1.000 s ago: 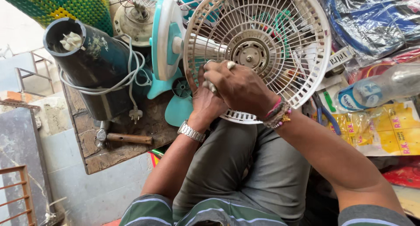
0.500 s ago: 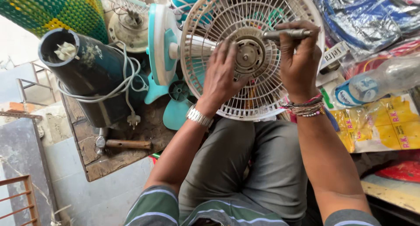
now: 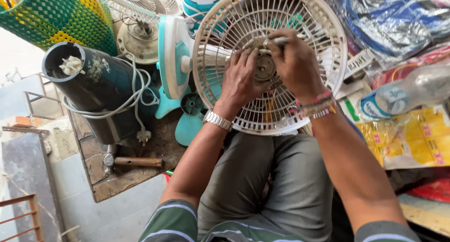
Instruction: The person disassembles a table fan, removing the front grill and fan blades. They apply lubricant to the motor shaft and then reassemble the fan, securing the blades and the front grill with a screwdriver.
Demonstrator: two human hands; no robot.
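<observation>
A round white fan guard [image 3: 300,17] on a white and teal fan body [image 3: 172,54] stands on its edge over my knees. My left hand [image 3: 240,80] lies flat on the wires just left of the grey centre hub [image 3: 265,66], fingers spread. My right hand [image 3: 293,66] is shut on a thin silver tool [image 3: 281,40], its tip at the hub. A metal watch is on my left wrist and several bead bracelets on my right.
A dark cylinder [image 3: 101,89] wrapped in a white cable with a plug lies on a wooden board [image 3: 122,176] beside a hammer [image 3: 133,162]. A second fan guard [image 3: 140,7], a green-yellow woven basket [image 3: 61,17], a plastic bottle [image 3: 408,94] and yellow packets [image 3: 412,134] surround me.
My right hand lifted to the guard's upper right with the silver tool, then came back down to the hub. My left hand moved up from the guard's lower rim to beside the hub.
</observation>
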